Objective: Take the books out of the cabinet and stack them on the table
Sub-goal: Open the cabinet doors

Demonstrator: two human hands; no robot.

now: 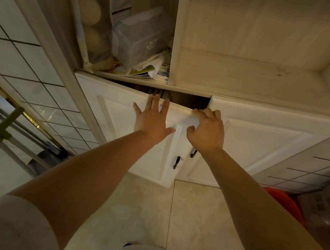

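Before the white cabinet [268, 79], head view, looking down along both bare forearms:

Left door: white panelled door [119, 123] swung partly outward; its top edge slants away from the shelf lip, leaving a dark wedge-shaped gap above it; black handle [176, 162] low near its free edge.

Right door: white panelled door [271, 141] lying flush with the cabinet front; black handle [193, 153] partly hidden behind the right wrist.

Left hand: left hand [152, 121] laid flat on the face of the left door; fingers straight and spread, tips at the door's top edge; thumb out to the side.

Right hand: right hand [207, 129] at the upper free corner of the left door; fingers curled over the door's top edge, thumb pressed on the front face below, gripping that edge.

Books: books [156, 92] glimpsed only as pale upright edges in the dark gap, inside the lower compartment; just beyond the left fingertips, left of the right hand; neither hand touches them; count cannot be told.

Upper left shelf: open compartment holding a clear plastic container [141, 38], a bag of pale round items [94, 14] and loose papers [145, 69].

Upper right shelf: open compartment, bare wooden board [248, 72].

Floor: beige tiles [201, 211]; red basin [287, 202] at right.
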